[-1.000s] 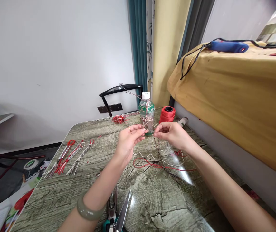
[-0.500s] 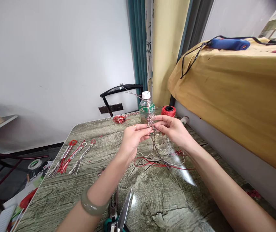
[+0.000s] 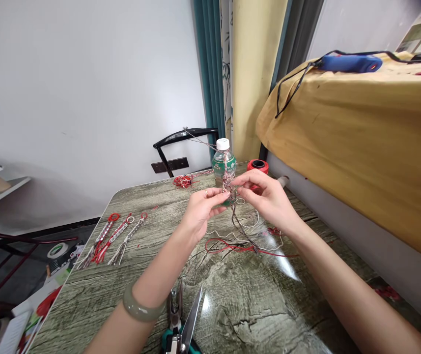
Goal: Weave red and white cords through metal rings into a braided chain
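Observation:
A braided cord [image 3: 225, 167] in red, white and dark strands hangs down the front of a plastic bottle [image 3: 217, 164] with a white cap and green label. Its lower end is pinched between the thumb and fingers of my left hand [image 3: 203, 211]. My right hand [image 3: 265, 194] is at the right side of the same cord, index finger and thumb curled in on its strands; the exact grip is too small to make out. Loose dark and white strands [image 3: 235, 221] trail from below my fingers to the table.
Scissors [image 3: 191, 319] and pliers [image 3: 175, 309] lie near me. Three finished tassel braids [image 3: 124, 236] are at left. A red thread spool [image 3: 257, 166] stands behind my right hand, a red tangle [image 3: 183, 181] beyond my left. Loose red cord [image 3: 228, 245] crosses the table [image 3: 247, 305].
My right fingertips have shifted slightly left across the cord, and the hand has tilted a little. My left hand keeps its pinch nearly in place. The view has shifted slightly.

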`<act>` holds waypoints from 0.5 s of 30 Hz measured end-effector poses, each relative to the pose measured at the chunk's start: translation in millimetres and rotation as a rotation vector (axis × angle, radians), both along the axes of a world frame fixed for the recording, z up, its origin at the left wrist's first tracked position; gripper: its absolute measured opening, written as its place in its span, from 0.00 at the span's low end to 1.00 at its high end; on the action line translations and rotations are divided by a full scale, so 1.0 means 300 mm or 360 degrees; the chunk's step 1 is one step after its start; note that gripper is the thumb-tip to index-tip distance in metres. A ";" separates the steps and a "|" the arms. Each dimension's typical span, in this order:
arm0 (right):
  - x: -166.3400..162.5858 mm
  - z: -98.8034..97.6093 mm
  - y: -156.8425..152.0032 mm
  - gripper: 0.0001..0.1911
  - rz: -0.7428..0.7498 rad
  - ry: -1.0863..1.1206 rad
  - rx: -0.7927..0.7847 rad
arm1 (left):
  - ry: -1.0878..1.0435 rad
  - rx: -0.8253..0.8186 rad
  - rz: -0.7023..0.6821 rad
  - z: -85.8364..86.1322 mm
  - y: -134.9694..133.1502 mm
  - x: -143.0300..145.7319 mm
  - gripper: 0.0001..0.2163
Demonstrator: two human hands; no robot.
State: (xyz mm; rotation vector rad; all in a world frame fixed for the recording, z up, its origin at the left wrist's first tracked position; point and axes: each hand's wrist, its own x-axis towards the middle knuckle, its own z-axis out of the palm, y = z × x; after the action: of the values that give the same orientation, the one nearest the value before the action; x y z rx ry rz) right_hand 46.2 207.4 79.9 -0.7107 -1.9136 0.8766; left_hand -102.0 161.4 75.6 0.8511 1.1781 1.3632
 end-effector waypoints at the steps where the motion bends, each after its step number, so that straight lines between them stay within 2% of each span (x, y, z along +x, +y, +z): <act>1: 0.001 0.005 -0.004 0.09 0.0020 -0.0062 0.0118 | 0.0011 0.0007 -0.0011 0.001 -0.001 -0.001 0.06; 4: 0.001 0.010 -0.006 0.08 0.0065 -0.0191 0.0304 | 0.0042 0.0035 -0.0046 0.004 -0.004 -0.003 0.06; 8: 0.002 0.006 0.004 0.01 -0.0021 -0.0227 0.0417 | 0.0027 0.0069 -0.0127 0.007 -0.005 -0.002 0.06; 15: 0.020 0.019 -0.003 0.02 0.0110 -0.0280 0.0406 | -0.0077 0.0055 -0.0308 -0.003 -0.003 -0.012 0.07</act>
State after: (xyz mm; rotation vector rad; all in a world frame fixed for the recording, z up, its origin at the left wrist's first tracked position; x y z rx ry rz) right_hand 52.2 206.6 85.7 -0.5862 -2.1701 0.6118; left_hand -105.6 160.5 74.8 0.9271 1.0105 1.2420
